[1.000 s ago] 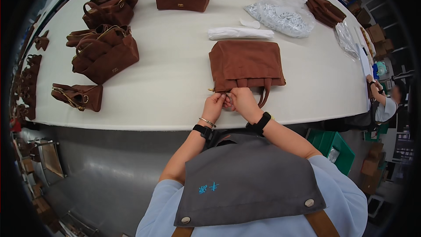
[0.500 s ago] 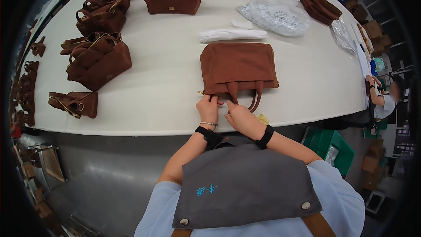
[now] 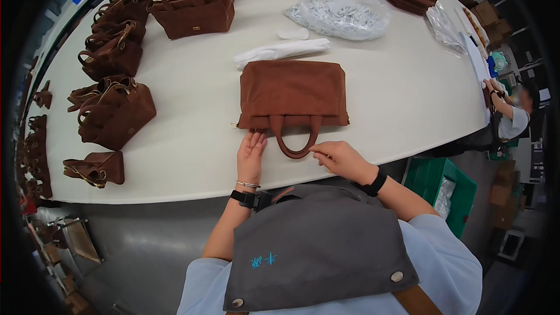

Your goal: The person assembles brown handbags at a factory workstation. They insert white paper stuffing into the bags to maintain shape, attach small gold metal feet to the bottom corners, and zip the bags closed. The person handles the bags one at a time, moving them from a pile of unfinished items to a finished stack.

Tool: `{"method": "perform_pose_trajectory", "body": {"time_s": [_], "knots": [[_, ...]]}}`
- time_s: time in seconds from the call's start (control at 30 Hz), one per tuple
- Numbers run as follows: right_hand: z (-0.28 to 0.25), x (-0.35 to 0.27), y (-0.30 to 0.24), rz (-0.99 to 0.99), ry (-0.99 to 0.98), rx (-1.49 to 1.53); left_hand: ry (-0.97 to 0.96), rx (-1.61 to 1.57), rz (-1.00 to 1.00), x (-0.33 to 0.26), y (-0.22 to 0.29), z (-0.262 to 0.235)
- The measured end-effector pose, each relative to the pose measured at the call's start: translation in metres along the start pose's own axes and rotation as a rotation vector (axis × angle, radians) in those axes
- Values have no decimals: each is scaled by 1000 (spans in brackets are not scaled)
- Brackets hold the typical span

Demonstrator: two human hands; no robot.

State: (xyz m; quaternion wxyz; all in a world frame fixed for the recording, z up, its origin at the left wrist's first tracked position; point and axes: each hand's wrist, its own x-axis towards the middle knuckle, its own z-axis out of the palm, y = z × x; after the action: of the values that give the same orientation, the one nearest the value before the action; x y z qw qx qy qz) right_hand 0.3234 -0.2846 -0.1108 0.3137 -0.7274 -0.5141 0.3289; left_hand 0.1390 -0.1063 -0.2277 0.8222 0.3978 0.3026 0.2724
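Hands first: the left hand [image 3: 251, 153] lies flat and open on the table [image 3: 192, 157], fingers stretched toward the near-left corner of the bag [image 3: 291, 94], fingertips about touching its lower edge, holding nothing. The right hand [image 3: 341, 159] rests loosely curled just right of the handle [image 3: 294, 140], fingertips close to the loop; whether it pinches anything I cannot tell, and it seems not to grip the handle.

The bag lies flat on its side near the table's front edge, handles pointing at the person, a small metal fitting showing at each end of its lower seam.

Just behind it sits a white paper roll [image 3: 281, 51], touching or nearly touching the bag's far edge. Farther back lie crumpled clear wrap [image 3: 341, 16] and more brown bags [image 3: 195, 9], upright in a curve along the left side.

Risks, as I judge them: the bag sits close to the edge, so a pull on the handle could drag it off toward the lap. Pushing it away could shove the roll into the wrap. Suede-like cloth marks easily, so pressing or sliding fingers may leave streaks.
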Motion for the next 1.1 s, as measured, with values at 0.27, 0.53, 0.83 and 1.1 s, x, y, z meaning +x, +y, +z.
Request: {"method": "perform_pose_trajectory", "body": {"time_s": [0.27, 0.53, 0.83, 1.1], "knots": [[-55, 13, 58, 152, 223, 113, 211, -592, -400, 34, 43, 19], [-112, 78, 73, -56, 532, -225, 251, -603, -524, 12, 44, 1], [-114, 149, 100, -58, 93, 64, 326, -719, -688, -29, 45, -7], [-126, 173, 112, -14, -38, 64, 371, -716, -703, -20, 65, 2]]}}
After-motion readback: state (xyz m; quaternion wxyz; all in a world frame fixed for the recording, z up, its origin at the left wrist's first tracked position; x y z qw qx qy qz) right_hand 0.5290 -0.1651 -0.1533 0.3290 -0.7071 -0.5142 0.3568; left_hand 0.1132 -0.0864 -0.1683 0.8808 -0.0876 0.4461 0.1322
